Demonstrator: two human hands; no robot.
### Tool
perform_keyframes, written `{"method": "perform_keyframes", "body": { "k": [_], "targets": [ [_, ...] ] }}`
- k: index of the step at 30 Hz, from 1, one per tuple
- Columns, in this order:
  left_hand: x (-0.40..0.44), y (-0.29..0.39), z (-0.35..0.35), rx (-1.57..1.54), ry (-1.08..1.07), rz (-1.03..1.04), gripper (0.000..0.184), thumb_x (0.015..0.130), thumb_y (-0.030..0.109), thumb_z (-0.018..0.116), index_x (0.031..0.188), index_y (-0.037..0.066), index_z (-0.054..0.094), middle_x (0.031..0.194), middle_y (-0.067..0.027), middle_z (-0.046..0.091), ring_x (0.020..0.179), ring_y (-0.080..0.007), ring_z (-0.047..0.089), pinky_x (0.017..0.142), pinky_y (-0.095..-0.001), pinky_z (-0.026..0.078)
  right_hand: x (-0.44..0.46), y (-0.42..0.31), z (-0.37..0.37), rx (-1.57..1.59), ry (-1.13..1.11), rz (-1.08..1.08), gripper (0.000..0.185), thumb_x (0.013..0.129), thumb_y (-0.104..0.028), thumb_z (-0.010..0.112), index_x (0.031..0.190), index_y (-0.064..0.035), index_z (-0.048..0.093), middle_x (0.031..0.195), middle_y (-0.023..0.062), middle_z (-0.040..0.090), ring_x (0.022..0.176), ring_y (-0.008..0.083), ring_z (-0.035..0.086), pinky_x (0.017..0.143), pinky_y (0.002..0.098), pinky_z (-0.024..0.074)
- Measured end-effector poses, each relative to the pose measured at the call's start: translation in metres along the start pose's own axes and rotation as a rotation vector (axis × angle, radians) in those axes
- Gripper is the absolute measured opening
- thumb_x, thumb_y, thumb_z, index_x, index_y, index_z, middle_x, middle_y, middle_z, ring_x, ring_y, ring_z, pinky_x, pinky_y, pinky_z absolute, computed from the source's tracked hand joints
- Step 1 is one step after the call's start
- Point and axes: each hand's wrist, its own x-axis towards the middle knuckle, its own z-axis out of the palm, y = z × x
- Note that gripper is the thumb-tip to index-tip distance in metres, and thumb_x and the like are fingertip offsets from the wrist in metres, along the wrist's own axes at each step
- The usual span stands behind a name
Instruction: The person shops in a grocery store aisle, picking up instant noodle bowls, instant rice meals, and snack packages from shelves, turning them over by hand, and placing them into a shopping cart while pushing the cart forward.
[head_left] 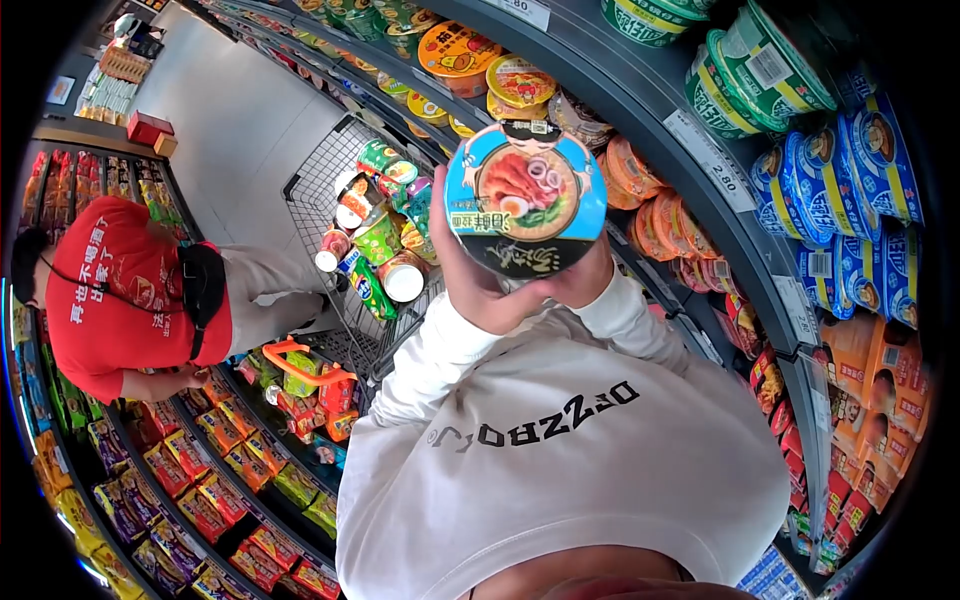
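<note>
Both hands hold a round noodle bowl (525,190) with a blue and black lid that shows a picture of noodles with toppings. My left hand (470,280) is wrapped round its left side and underside, with the thumb across the front edge. My right hand (590,272) supports the lower right side, its fingers mostly hidden behind the bowl. The bowl is raised in front of my chest, lid turned toward the camera. Just left of it stands a wire shopping cart (308,200) with several noodle cups and packets (378,238) inside.
A person in a red shirt (130,290) stands at the left beside shelves of packaged snacks (205,490). An orange-handled basket (310,375) with packets sits near the cart. Shelves (705,150) with green bowls (765,70), blue packs (850,180) and orange cups (665,225) curve along the right.
</note>
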Motion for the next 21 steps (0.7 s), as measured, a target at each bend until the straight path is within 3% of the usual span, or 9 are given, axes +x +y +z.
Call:
{"method": "perform_keyframes", "body": {
  "k": [10, 21],
  "targets": [
    [0.006, 0.001, -0.005, 0.138, -0.078, 0.056, 0.133, 0.063, 0.028, 0.095, 0.154, -0.003, 0.003, 0.151, -0.0229, 0.031, 0.134, -0.0309, 0.044, 0.111, -0.0426, 0.038, 0.002, 0.015, -0.011, 0.139, 0.010, 0.083, 0.084, 0.078, -0.013, 0.073, 0.145, 0.0091, 0.029, 0.137, 0.0261, 0.051, 0.124, 0.0378, 0.055, 0.105, 0.0426, 0.0407],
    [0.010, 0.010, -0.001, 0.119, -0.035, 0.052, 0.126, 0.069, 0.033, 0.091, 0.153, -0.004, 0.004, 0.150, -0.0237, 0.032, 0.134, -0.0318, 0.043, 0.111, -0.0428, 0.037, 0.006, 0.016, -0.009, 0.159, 0.002, 0.048, 0.083, 0.077, -0.011, 0.071, 0.145, 0.0093, 0.028, 0.142, 0.0266, 0.044, 0.129, 0.0371, 0.049, 0.108, 0.0429, 0.0370]
  ]
}}
